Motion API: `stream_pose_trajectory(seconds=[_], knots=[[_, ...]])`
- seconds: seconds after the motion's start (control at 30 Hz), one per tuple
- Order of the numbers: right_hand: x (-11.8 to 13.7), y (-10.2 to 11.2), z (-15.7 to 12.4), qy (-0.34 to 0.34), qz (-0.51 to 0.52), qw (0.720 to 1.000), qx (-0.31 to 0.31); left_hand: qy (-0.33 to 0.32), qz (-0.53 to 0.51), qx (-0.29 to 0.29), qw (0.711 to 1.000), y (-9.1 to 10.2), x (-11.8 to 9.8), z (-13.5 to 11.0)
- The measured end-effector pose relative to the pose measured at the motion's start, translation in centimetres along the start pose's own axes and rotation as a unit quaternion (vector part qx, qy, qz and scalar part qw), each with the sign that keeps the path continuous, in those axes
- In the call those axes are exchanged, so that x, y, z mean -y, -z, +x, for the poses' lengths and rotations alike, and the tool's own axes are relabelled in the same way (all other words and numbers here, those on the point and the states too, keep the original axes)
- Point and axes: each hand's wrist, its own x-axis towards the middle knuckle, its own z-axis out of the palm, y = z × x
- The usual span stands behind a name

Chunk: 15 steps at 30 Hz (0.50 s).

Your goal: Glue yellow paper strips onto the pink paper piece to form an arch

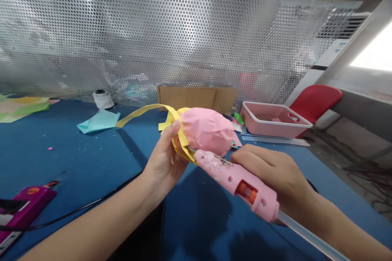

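Observation:
My left hand (167,153) is closed around the yellow paper end of a rounded pink paper craft piece (208,130), held above the blue table. A long yellow paper strip (143,110) curls out to the left from the yellow part. In my right hand (275,171) is a pink hot glue gun (235,181), its nozzle at the yellow paper near the pink piece's lower edge. A clear glue stick (309,234) sticks out of the gun's back end. The fingers of my right hand are mostly hidden behind the gun.
A light blue folded paper (99,121), a white roll (103,99) and coloured sheets (24,108) lie left. A purple power strip (30,208) with a black cable is at lower left. Behind stand a cardboard box (190,97), a pink basket (269,124) and a perforated metal panel (171,36).

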Motion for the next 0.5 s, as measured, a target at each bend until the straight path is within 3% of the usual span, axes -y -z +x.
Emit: stream_pose_trajectory(seconds=[0.3, 0.5], knots=[[-0.26, 0.07, 0.39, 0.009, -0.007, 1.000, 0.002, -0.009, 0.005, 0.006, 1.000, 0.12, 0.09, 0.02], [-0.67, -0.20, -0.30, 0.012, 0.013, 1.000, -0.017, -0.022, 0.028, 0.040, 0.999, 0.36, 0.11, 0.02]])
